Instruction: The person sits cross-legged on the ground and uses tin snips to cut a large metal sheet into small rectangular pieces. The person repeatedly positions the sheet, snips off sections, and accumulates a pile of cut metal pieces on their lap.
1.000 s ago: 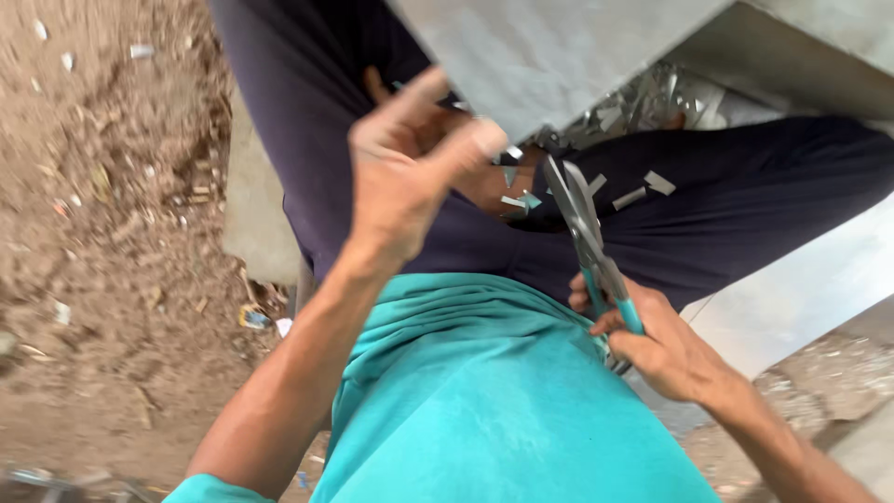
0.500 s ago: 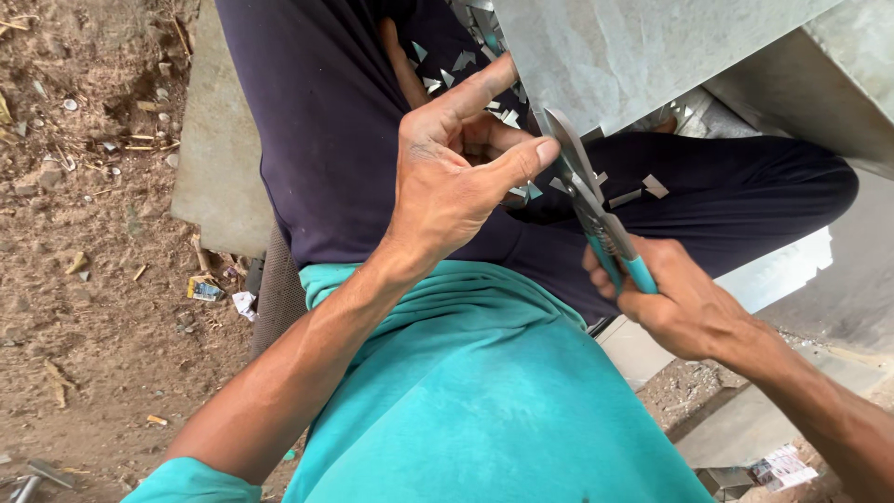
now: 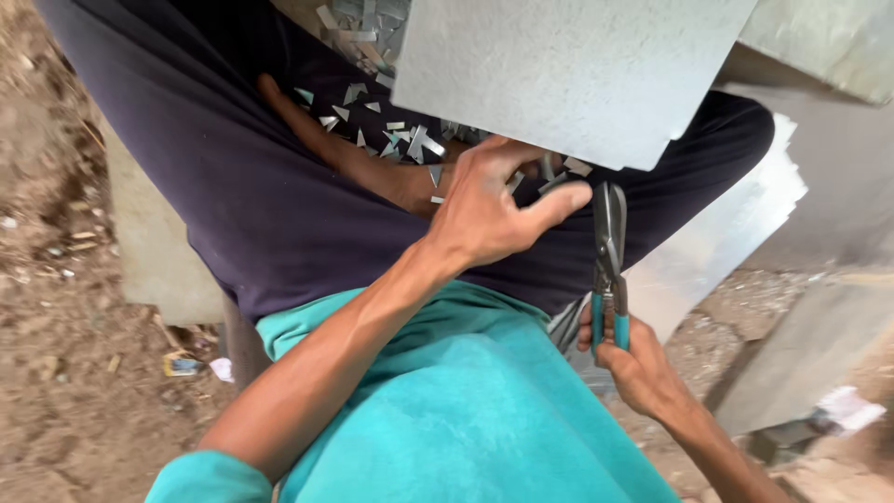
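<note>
My left hand (image 3: 494, 210) reaches up to the lower edge of a grey metal sheet (image 3: 568, 74) held over my lap, fingers curled around that edge. My right hand (image 3: 633, 359) grips the teal handles of a pair of tin snips (image 3: 609, 256), whose blades point up toward the sheet's lower edge, just right of my left thumb. Several small metal offcuts (image 3: 391, 126) lie on my dark trousers and around my bare foot.
I sit in a teal shirt on a low concrete slab (image 3: 154, 251) above bare dirt ground (image 3: 56, 373). More metal sheets (image 3: 717, 251) lie under my right leg, and concrete blocks (image 3: 801, 354) stand at the right.
The snips have drawn back and now point straight up below the sheet's edge. My left hand has shifted right along the sheet. The view has tilted, showing more of the offcuts.
</note>
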